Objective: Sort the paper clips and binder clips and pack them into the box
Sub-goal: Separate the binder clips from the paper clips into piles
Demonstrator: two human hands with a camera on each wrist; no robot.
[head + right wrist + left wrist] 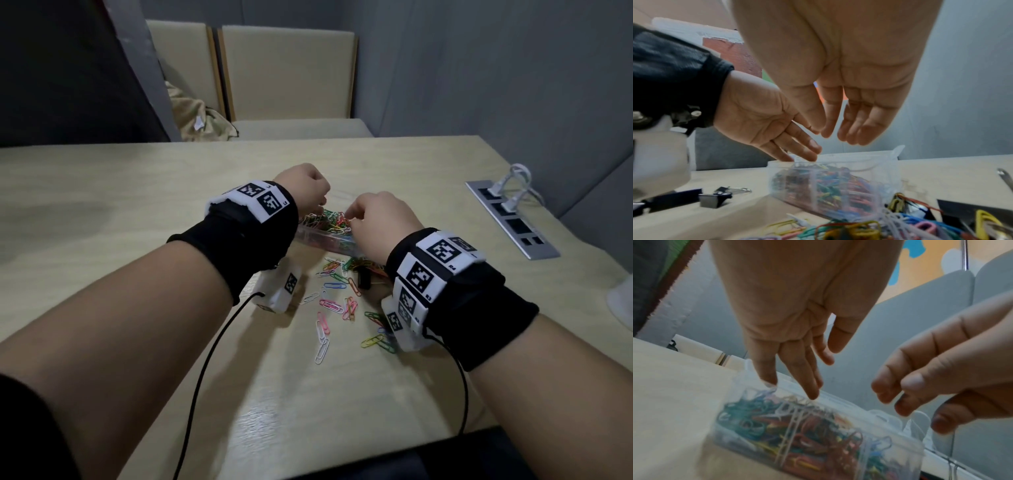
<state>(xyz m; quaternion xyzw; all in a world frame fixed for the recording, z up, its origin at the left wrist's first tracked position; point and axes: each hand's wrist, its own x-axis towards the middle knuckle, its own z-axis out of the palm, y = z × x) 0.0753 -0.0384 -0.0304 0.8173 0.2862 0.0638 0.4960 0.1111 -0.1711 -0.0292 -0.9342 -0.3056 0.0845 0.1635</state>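
A clear plastic box (325,240) stands on the pale wooden table (137,205), heaped with coloured paper clips (797,426). My left hand (308,192) hangs over its left end; in the left wrist view its straight fingers (807,382) touch the rim and the top clips. My right hand (373,219) hovers over the box's right end with relaxed fingers (824,131) that hold nothing I can see. Loose paper clips (335,305) lie scattered in front of the box (838,183). A black binder clip (363,278) lies among them, and more binder clips (715,197) lie to the left.
A metal socket panel (513,219) with white plugs is sunk into the table at the right. A white cup (621,305) stands at the right edge. Two chairs (287,78) face the far side. Black cables (212,359) run from my wrists toward me.
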